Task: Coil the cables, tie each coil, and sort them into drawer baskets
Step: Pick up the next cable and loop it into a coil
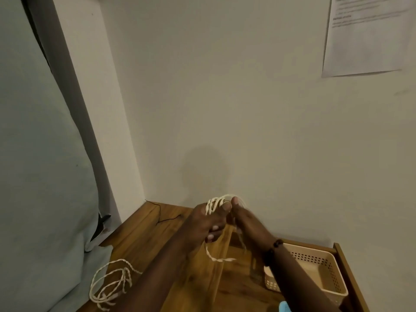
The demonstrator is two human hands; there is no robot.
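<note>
Left hand (pixel 208 221) and right hand (pixel 245 218) pinch a twisted white cable (pixel 216 204) above the wooden top (pixel 144 235)

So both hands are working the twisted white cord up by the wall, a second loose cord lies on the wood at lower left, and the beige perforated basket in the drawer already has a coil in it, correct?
Not the basket: the head view shows it holding no coil. The rest stands: the left hand and right hand work the twisted white cord, and the second cord lies lower left.

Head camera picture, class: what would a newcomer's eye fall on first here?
First, the left hand and right hand, raised together mid-frame, gripping a white twisted cable looped over the fingers. Next, another loose white cable at the wooden top's left edge, and a beige perforated basket in the open drawer, lower right.
</note>
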